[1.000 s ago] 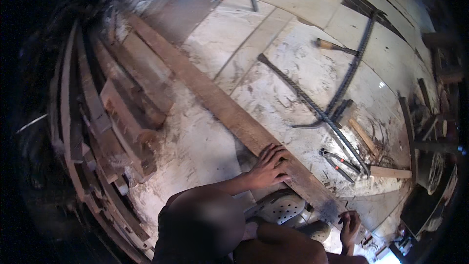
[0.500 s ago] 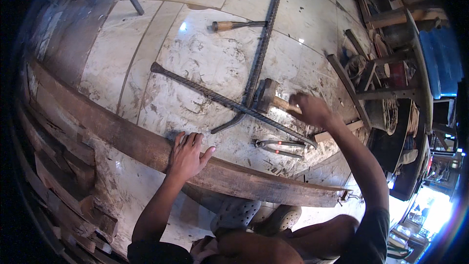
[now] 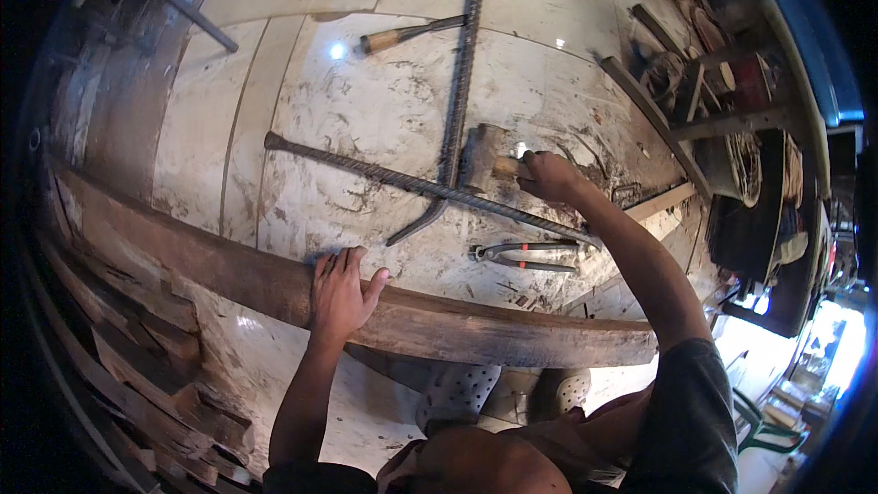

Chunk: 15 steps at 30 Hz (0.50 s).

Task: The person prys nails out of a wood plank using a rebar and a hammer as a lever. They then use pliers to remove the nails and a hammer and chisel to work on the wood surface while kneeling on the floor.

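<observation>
My right hand (image 3: 551, 176) is closed round the wooden handle of a hammer (image 3: 483, 157). Its heavy, dull head is beside the crossing of two ribbed steel bars. My left hand (image 3: 344, 291) lies on a long wooden beam (image 3: 247, 267) in front of me, thumb apart and fingers reaching over its far edge. One bar (image 3: 357, 165), with a flared end, slants across the floor. The other bar (image 3: 463, 82) runs away from me and has a bent near end. Pincers (image 3: 526, 256) with dark, red-banded handles lie nearer me.
A wooden-handled chisel (image 3: 393, 37) touches the long bar, farther off. Stacked timber (image 3: 137, 338) fills the left side. At the right stand a wooden frame (image 3: 654, 133) and cluttered boards. The dirty, tiled floor (image 3: 366, 110) carries scraps. My perforated shoes (image 3: 462, 391) are behind the beam.
My right hand has moved left and slightly away, nearer the hammer's head, and its fingers now wrap the handle. The left hand stays on the beam. The whole view has shifted a little.
</observation>
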Each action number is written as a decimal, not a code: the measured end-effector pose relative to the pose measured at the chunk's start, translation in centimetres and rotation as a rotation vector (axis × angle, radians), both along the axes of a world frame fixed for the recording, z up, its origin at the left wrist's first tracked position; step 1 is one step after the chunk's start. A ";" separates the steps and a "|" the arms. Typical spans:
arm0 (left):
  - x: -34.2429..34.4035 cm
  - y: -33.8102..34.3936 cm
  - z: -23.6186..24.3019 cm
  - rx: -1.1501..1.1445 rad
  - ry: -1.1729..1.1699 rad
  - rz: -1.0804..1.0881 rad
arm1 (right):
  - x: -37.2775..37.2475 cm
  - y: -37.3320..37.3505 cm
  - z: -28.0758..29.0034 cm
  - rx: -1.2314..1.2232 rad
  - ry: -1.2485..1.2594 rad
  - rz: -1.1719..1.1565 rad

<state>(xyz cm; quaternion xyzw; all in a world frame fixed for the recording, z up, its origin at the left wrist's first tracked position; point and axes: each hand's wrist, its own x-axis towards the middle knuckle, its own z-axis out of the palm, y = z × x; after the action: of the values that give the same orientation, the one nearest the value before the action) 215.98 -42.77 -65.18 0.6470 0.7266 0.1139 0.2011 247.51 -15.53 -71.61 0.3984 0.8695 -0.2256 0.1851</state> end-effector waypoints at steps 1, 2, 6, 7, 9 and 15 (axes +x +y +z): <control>0.2 0.3 -0.1 0.002 -0.006 0.013 | 0.8 -0.1 -0.1 0.009 0.037 0.014; 0.2 0.2 0.0 -0.009 -0.004 0.027 | -0.2 -0.7 2.0 -0.006 0.014 -0.054; 0.8 -0.1 -2.6 0.033 -0.026 0.031 | 0.6 -2.0 0.6 -0.048 -0.042 -0.114; 0.3 -0.7 -1.7 0.041 0.026 0.033 | -1.6 -3.1 4.1 -0.114 -0.065 -0.113; 1.5 -0.8 -2.6 0.050 -0.008 0.058 | -0.1 -4.5 2.3 0.002 0.060 -0.012; 2.6 -1.9 -1.3 -0.005 0.026 0.118 | 2.8 -5.3 4.0 0.265 0.024 -0.293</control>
<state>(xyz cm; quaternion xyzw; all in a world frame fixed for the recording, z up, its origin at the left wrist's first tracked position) 218.62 -44.63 -66.50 0.6040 0.7663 0.1155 0.1862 250.27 -20.87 -67.64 0.5390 0.8264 -0.1385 0.0856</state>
